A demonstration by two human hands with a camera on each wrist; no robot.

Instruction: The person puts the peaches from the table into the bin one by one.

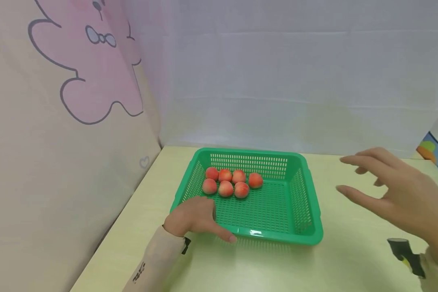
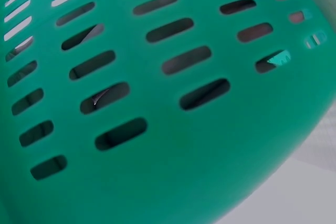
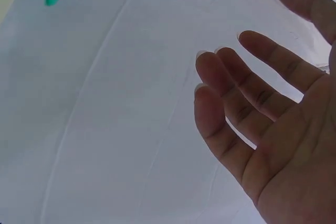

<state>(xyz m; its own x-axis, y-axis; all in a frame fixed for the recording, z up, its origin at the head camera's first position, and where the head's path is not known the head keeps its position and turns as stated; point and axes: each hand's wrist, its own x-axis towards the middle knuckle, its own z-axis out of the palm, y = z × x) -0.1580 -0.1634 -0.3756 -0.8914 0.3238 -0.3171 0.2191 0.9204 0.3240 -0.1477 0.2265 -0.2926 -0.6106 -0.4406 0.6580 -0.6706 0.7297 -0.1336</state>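
Observation:
A green slotted plastic basket (image 1: 277, 239) sits on the table with several red-and-yellow peaches (image 1: 225, 189) grouped in its back left part. My left hand (image 1: 193, 215) grips the rim at the front left corner, its fingers curled over the edge and the thumb pointing right along the front. In the left wrist view the basket's slotted wall (image 2: 210, 145) fills most of the picture, and the hand itself is out of sight. To the right of the basket, my right hand (image 1: 398, 190) hovers in the air, fingers loosely bent and apart, holding nothing.
The pale yellow table (image 1: 138, 227) meets a white cloth wall (image 1: 299, 81) behind the basket. At the left stands a cloth side wall with a pink bear print (image 1: 98, 81). A colourful printed patch (image 1: 436, 152) shows at the far right.

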